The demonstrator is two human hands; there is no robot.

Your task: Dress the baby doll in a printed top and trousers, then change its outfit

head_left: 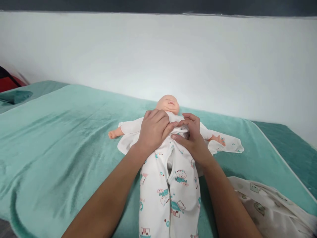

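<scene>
A baby doll lies on its back with its head toward the wall, dressed in a white top and printed white baby pants. The pants have small bear figures and an opening at the crotch. At the doll's waist, my left hand is closed over the waistband, fingers curled and thumb reaching right; its fingertips are partly hidden. My right hand pinches the waistband from the other side, thumb below and forefinger above. The two hands nearly meet over the belly.
A green plush blanket covers the surface, with some folds at left. A white printed cloth lies bunched at lower right. Behind stands a white wall. Something red and black shows at far left.
</scene>
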